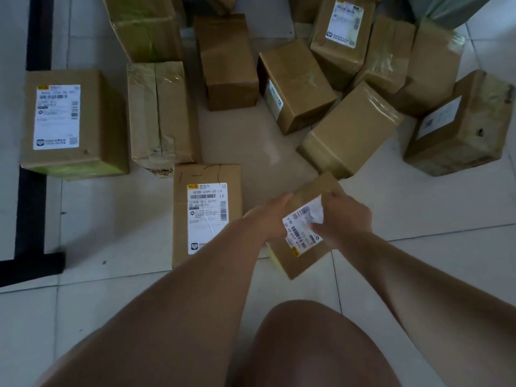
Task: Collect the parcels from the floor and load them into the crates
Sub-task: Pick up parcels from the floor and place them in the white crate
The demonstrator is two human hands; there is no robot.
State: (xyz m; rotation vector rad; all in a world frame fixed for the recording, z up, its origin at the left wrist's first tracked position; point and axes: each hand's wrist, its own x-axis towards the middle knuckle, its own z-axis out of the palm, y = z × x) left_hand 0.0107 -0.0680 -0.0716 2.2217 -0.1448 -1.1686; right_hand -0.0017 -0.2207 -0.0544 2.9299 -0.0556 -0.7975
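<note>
The left hand (272, 216) and the right hand (344, 216) both grip a small cardboard parcel (300, 256), one on each side, fingers curled over its upper edges; its white label (303, 226) faces up between them and looks crumpled near the right hand. Whether the parcel touches the tiled floor (418, 208) I cannot tell. Just to its left lies a flat labelled parcel (206, 213). Farther out, many more brown parcels (350, 134) lie scattered on the floor.
</note>
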